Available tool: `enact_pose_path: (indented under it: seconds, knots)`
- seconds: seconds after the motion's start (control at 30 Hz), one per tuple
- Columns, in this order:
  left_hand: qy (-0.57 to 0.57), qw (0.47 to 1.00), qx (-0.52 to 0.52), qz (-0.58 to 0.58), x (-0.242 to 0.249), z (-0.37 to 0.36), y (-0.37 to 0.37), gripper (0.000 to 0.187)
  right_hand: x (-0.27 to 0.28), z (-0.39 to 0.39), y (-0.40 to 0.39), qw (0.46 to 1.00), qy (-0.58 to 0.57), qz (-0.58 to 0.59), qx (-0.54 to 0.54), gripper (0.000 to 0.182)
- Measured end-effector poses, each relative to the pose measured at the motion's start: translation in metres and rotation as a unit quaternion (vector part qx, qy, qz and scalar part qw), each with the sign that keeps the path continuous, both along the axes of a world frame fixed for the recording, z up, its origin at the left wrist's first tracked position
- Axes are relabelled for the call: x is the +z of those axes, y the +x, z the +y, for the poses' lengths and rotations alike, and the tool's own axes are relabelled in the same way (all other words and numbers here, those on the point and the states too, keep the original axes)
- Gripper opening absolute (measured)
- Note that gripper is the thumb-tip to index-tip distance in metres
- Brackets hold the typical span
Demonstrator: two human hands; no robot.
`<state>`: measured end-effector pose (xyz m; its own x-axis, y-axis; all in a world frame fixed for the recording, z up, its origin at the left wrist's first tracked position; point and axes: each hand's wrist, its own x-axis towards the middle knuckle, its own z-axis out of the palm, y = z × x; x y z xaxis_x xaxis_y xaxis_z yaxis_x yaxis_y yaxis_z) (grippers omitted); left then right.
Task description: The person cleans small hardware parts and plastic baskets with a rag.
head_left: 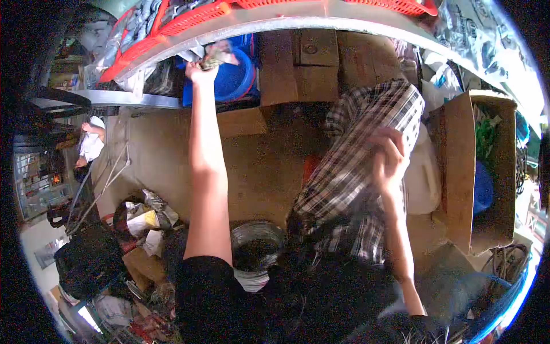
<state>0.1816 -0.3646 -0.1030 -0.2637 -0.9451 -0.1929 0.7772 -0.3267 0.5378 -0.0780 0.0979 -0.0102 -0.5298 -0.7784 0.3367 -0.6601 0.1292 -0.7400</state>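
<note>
My left hand (201, 73) reaches far forward under the shelf edge, with its fingers closed on a bundle of crumpled pinkish and greenish paper (220, 56), partly blurred. Right behind the bundle is a blue plastic basin (243, 74), and the hand is at its left side. My right hand (391, 157) hovers over plaid cloth (349, 155) that covers my leg. Slight motion blurs this hand; its fingers are loosely bent and apart, with nothing visible in them.
Overhead, a white shelf edge (275, 24) carries red baskets (275, 3). Cardboard boxes (321, 80) stand ahead, and an open carton (467, 172) is at right. A bin of waste paper (146, 221) and a round container (256, 246) stand low. Another person (91, 140) is at left.
</note>
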Motion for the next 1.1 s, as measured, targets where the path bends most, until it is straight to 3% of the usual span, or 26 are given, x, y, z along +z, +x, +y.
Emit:
enact_pose_path:
  seconds: [0.03,0.07,0.1,0.2,0.27,0.3,0.33,0.37,0.43,0.5,0.53,0.57,0.6,0.63,0.7,0.73,0.83,0.97,1.03,1.07,1.1]
  knots:
    - [-0.012,0.999,-0.010,0.031,-0.023,-0.015,0.009,0.046,-0.001,0.000,0.000,1.000,-0.009,0.003,0.005,0.029]
    - [-0.104,0.975,-0.190,0.054,-0.004,0.010,0.008,0.048,-0.003,-0.001,-0.001,1.000,-0.021,0.007,0.007,0.029]
    - [-0.192,0.908,-0.365,0.074,0.014,0.033,0.004,0.051,-0.004,-0.003,-0.002,0.999,-0.033,0.011,0.007,0.029]
    - [-0.202,0.933,-0.298,0.029,-0.001,0.058,0.036,0.049,0.004,-0.001,0.002,1.000,0.003,-0.017,-0.011,0.027]
    - [-0.123,0.972,-0.201,0.015,0.003,0.072,0.058,0.046,0.004,-0.001,0.002,1.000,0.008,-0.024,-0.007,0.026]
    - [-0.091,0.986,-0.025,-0.137,0.005,0.088,0.067,0.045,0.004,-0.002,0.000,1.000,-0.001,-0.017,-0.006,0.026]
    - [-0.055,0.991,0.027,-0.121,-0.003,0.091,0.081,0.043,0.005,-0.003,0.000,1.000,-0.011,-0.010,-0.007,0.026]
    - [-0.058,0.992,0.007,-0.108,-0.013,0.086,0.102,0.039,0.005,-0.003,0.000,1.000,-0.020,-0.005,-0.010,0.026]
    - [-0.079,0.985,0.134,-0.076,-0.022,0.067,0.122,0.035,0.002,0.000,0.000,1.000,-0.016,-0.014,-0.006,0.027]
    - [-0.113,0.963,0.114,-0.217,0.019,0.077,0.089,0.037,0.002,0.002,-0.002,1.000,-0.006,-0.012,0.010,0.027]
    - [-0.057,0.943,0.145,-0.294,0.039,0.086,0.059,0.038,0.003,0.001,-0.002,1.000,-0.005,-0.010,0.010,0.028]
    - [-0.141,0.901,0.141,-0.385,0.033,0.068,0.051,0.037,0.005,0.001,-0.002,1.000,-0.004,-0.008,0.009,0.028]
    - [-0.224,0.819,0.170,-0.500,0.025,0.054,0.044,0.037,0.005,0.001,-0.002,1.000,-0.002,-0.006,0.009,0.028]
    - [-0.301,0.714,0.194,-0.602,0.026,0.048,0.031,0.036,0.005,0.002,-0.002,1.000,-0.003,-0.008,0.009,0.028]
    - [-0.428,0.448,0.227,-0.751,0.036,0.044,0.011,0.036,0.004,0.001,-0.002,1.000,-0.007,-0.012,0.009,0.028]
    - [-0.422,0.458,0.128,-0.772,0.044,0.045,0.017,0.032,0.004,0.000,-0.001,1.000,-0.010,-0.014,-0.001,0.028]
    - [-0.527,0.395,0.145,-0.738,0.045,0.057,0.022,0.030,0.006,-0.004,0.002,0.999,-0.017,-0.021,-0.025,0.028]
    - [-0.439,0.567,0.052,-0.695,0.043,0.055,0.026,0.026,0.005,-0.004,0.000,1.000,-0.011,-0.022,-0.009,0.027]
    - [-0.303,0.753,-0.014,-0.584,0.009,0.061,0.044,0.023,0.004,0.000,-0.002,1.000,-0.010,0.000,0.000,0.028]
    - [-0.216,0.822,0.033,-0.525,0.020,0.093,0.029,0.017,0.003,0.000,-0.001,1.000,-0.009,-0.009,-0.003,0.029]
    - [-0.094,0.881,0.059,-0.459,-0.011,0.082,0.045,0.019,0.004,0.000,0.000,1.000,-0.016,-0.023,-0.005,0.029]
